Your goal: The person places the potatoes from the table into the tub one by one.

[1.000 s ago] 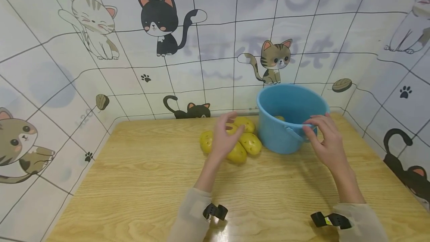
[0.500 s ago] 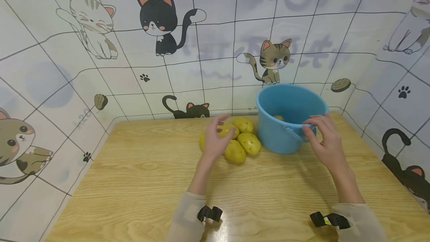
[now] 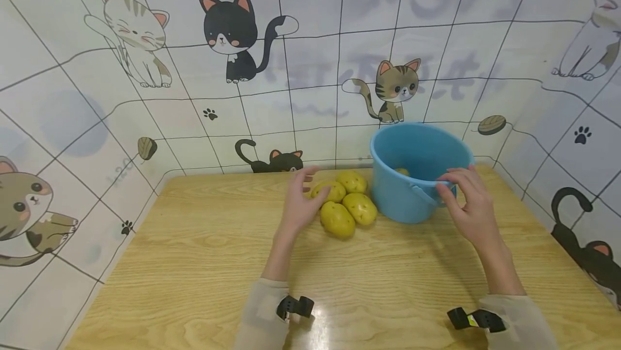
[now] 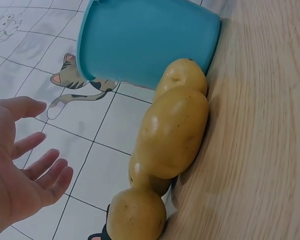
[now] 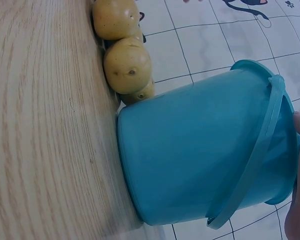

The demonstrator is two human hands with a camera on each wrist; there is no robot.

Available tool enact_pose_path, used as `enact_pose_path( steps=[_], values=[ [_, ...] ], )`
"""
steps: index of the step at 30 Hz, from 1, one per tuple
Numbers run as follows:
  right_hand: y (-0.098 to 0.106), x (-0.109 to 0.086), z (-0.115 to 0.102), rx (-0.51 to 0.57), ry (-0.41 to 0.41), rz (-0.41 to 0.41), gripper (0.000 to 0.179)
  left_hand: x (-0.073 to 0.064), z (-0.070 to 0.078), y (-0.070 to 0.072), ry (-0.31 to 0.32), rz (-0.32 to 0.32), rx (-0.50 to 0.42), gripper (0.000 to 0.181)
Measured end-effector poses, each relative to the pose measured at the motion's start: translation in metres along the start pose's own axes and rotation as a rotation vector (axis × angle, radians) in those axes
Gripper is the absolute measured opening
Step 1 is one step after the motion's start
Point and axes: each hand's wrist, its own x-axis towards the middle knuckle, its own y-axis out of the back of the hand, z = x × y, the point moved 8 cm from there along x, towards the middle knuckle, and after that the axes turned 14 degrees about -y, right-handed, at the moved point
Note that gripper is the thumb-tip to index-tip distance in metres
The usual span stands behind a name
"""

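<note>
Four potatoes (image 3: 359, 208) in view on surface (image 3: 204, 263), bunched just right of left hand (image 3: 298, 207), between it and blue bucket (image 3: 402, 201). Left hand nearer: fingers loosely apart, nothing held. Nearest potato (image 3: 330, 192): long axis roughly crosswise. Right hand (image 3: 471, 207) pinching bucket; another potato (image 3: 401, 171) peeking inside. No brand showing; wall lettering (image 3: 464, 72) too faint to read.

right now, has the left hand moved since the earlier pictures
Yes: in the head view, the left hand has moved left, nearer the black cat print at the back edge of the table.
</note>
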Motion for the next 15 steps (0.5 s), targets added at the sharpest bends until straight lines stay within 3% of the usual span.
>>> enact_pose_path(
  steps=[15],
  values=[
    [0.0, 0.0, 0.0, 0.002, 0.0, 0.001, 0.037, -0.005, -0.021, 0.022, 0.059, 0.021, -0.005, 0.05]
  ],
)
